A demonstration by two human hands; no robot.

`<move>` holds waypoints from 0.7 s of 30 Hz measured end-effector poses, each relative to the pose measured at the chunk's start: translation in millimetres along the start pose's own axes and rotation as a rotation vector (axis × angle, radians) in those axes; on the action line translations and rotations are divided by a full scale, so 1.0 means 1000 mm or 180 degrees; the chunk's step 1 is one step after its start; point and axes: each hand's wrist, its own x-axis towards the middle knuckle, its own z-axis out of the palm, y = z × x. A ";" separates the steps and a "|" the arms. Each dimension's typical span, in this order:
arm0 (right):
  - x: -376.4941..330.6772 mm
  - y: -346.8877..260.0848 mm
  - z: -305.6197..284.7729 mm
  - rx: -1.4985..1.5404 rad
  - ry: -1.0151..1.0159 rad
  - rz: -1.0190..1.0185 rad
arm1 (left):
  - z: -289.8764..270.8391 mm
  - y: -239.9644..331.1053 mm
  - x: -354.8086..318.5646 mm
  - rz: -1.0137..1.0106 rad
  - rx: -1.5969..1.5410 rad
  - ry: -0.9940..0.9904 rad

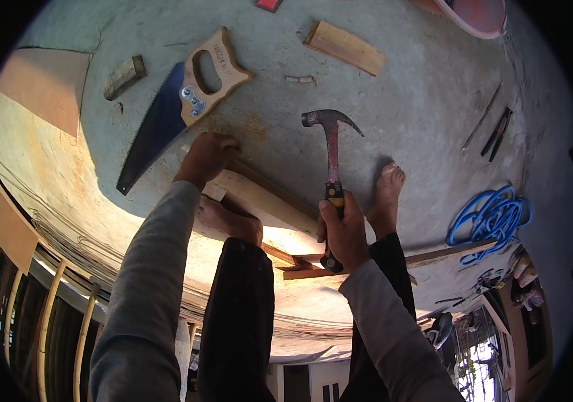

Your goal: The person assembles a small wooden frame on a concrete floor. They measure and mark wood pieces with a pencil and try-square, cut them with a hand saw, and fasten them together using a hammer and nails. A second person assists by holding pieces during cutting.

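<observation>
Floor (108, 201) strongly sunlit below-left of the hammer (333, 191), shaded above it; fisheye edges bowed, rim black.

Smooth grey concrete floor (434, 110) | dark-blue-bladed handsaw with pale wooden handle (165, 117) | short rectangular wood offcut (124, 78) | flat tan sheet (45, 88) | squared pale-brown wooden block (345, 48) | long pale timber beam (266, 201) | black-and-orange pliers (500, 132) beside thin straight metal rod (482, 116) | tangled blue coil (494, 216), hose or cord, hard to tell
</observation>
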 end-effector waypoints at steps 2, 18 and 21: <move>-0.007 0.000 0.014 0.0105 -0.0186 -0.0121 | 0.002 -0.001 0.001 0.0047 -0.0023 -0.0044; 0.011 -0.018 0.045 0.0348 -0.0154 -0.0376 | 0.009 -0.005 0.004 -0.0171 0.0069 -0.0060; 0.013 -0.014 0.045 -0.1045 -0.0441 -0.0267 | 0.012 -0.006 0.004 0.0148 0.0022 0.0141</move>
